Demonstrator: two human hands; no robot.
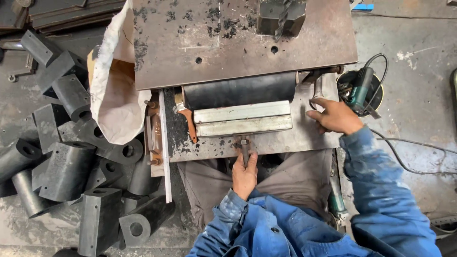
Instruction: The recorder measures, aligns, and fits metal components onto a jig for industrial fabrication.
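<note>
My left hand (pixel 244 175) grips a dark screw handle (pixel 244 145) that sticks out from the front edge of a steel base plate (pixel 304 133). Two bright metal bars (pixel 243 119) lie side by side on that plate, with a black rubber block (pixel 239 90) behind them. My right hand (pixel 334 116) rests on the right part of the plate, its fingers on the end of a wrench (pixel 316 93). Both sleeves are blue.
A rusty drill table (pixel 238 43) with a drill bit (pixel 282 19) above it spans the top. A paintbrush (pixel 185 116) lies left of the bars. Several black rubber blocks (pixel 71 162) are piled at left beside a white sack (pixel 114 90). An angle grinder (pixel 360 90) sits at right.
</note>
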